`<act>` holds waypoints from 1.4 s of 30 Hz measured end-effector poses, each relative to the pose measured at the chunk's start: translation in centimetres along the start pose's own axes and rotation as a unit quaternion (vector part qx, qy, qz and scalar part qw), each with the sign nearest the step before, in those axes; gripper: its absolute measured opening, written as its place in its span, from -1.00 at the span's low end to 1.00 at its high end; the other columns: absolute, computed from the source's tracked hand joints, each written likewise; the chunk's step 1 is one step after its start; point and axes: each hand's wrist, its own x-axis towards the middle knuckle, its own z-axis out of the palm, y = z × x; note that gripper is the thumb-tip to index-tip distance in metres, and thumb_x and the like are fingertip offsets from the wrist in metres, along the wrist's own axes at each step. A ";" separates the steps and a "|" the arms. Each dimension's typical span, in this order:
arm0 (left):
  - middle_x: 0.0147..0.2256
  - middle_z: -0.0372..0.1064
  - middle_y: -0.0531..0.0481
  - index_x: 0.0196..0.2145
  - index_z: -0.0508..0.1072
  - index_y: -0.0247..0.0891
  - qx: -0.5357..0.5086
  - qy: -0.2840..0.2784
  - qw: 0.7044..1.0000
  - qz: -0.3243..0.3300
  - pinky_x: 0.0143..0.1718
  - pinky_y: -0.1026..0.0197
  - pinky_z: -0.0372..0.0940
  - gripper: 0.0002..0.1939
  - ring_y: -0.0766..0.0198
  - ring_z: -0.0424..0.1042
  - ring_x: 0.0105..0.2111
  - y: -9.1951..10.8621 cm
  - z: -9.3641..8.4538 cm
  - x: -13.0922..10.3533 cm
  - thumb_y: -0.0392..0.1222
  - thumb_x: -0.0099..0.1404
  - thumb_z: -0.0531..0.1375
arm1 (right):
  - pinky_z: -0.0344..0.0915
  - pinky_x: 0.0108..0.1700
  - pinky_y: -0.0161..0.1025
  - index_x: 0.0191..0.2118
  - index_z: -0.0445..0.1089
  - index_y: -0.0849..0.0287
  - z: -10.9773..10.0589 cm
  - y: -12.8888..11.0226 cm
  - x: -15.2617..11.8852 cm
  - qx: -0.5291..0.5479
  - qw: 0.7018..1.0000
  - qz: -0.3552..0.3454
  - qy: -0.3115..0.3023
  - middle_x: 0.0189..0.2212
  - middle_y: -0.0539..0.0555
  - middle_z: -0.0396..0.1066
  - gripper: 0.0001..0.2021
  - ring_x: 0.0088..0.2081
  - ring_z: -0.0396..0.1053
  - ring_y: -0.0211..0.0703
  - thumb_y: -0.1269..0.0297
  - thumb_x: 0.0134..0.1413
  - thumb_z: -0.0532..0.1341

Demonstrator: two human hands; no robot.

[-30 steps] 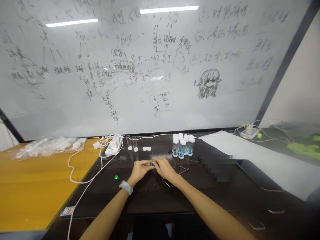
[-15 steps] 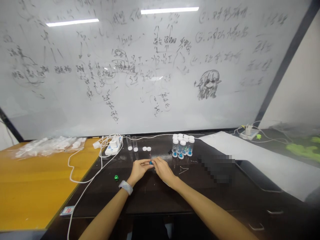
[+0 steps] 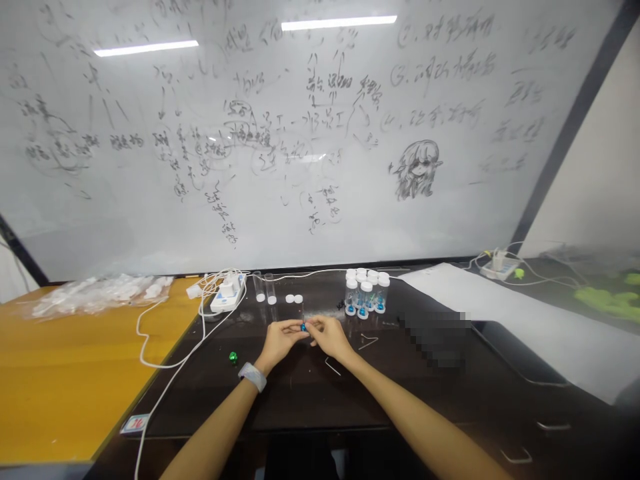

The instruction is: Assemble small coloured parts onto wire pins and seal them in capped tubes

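Note:
Over the dark table [image 3: 280,407], my left hand [image 3: 281,339] and my right hand [image 3: 327,335] meet at the fingertips, both pinching a small blue shiny piece [image 3: 303,327]. A thin upright stem rises from it. Beyond my hands lie two white caps [image 3: 294,299]. A green shiny piece [image 3: 233,358] rests left of my left wrist. Just below my right hand is a thin bent metal rod [image 3: 332,367], and another bent rod [image 3: 369,341] lies to its right.
Capped clear tubes with blue pieces [image 3: 367,293] stand at the back right of my hands. Two clear tubes [image 3: 271,290] are beside a power strip [image 3: 229,293] with white cables. Plastic bags [image 3: 100,293] lie far left; a phone [image 3: 517,352] lies right.
My right hand has turned and shifted slightly, its lower fingers now curled, uncovering the bent rod beneath. Both hands still pinch the blue piece.

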 end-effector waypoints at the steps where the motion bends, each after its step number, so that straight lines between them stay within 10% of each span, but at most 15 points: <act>1: -0.37 0.59 -0.16 -0.26 0.60 -0.34 0.002 -0.002 1.000 0.001 -0.25 0.09 0.46 -0.61 0.03 0.57 -0.35 0.0 0.0 0.0 -0.10 -0.06 0.44 | 0.40 -0.58 -0.35 -0.29 0.46 0.22 0.0 -0.2 -0.1 -0.012 1.000 -0.001 -0.002 -0.45 0.07 0.51 -0.74 -0.58 0.46 -0.20 0.11 0.12 0.19; 11: -0.36 0.57 -0.16 -0.26 0.58 -0.36 -0.029 0.018 0.999 -0.036 -0.24 0.13 0.44 -0.57 0.08 0.56 -0.33 0.2 -0.1 0.1 -0.11 -0.11 0.46 | 0.34 -0.44 -0.32 -0.26 0.47 0.21 -3.7 0.4 1.4 -0.132 0.988 -0.074 0.029 -0.39 0.09 0.51 -0.79 -0.40 0.48 -0.14 0.22 0.15 0.14; 19: -0.29 0.57 -0.18 -0.25 0.57 -0.34 -0.077 0.018 0.995 -0.064 -0.16 0.13 0.42 -0.55 0.10 0.55 -0.26 0.1 -0.4 0.2 -0.12 -0.12 0.48 | 0.22 -0.43 -0.35 -0.46 0.50 0.16 -7.6 2.1 0.8 -0.236 0.943 -0.057 -0.229 -0.54 0.00 0.46 -0.94 -0.50 0.37 -0.21 0.30 -0.08 0.34; 25: -0.29 0.58 -0.18 -0.22 0.55 -0.35 -0.122 -0.008 0.990 -0.065 -0.14 0.14 0.40 -0.58 0.14 0.56 -0.27 0.1 -0.5 0.1 -0.13 -0.05 0.45 | 0.23 -0.20 -0.26 -0.36 0.40 0.17 -5.2 1.1 0.0 -0.288 0.930 -0.164 -0.161 -0.38 0.07 0.44 -0.91 -0.30 0.36 -0.13 0.38 0.15 0.16; 42: -0.33 0.57 -0.17 -0.25 0.58 -0.34 -0.075 -0.018 0.996 -0.050 -0.17 0.14 0.39 -0.57 0.12 0.54 -0.30 -0.3 -0.5 0.1 -0.11 -0.10 0.47 | 0.36 -0.18 -0.21 -0.22 0.53 0.15 -2.4 0.3 0.4 -0.103 0.987 -0.105 -0.065 -0.31 0.09 0.56 -0.80 -0.29 0.49 -0.07 0.26 0.16 0.17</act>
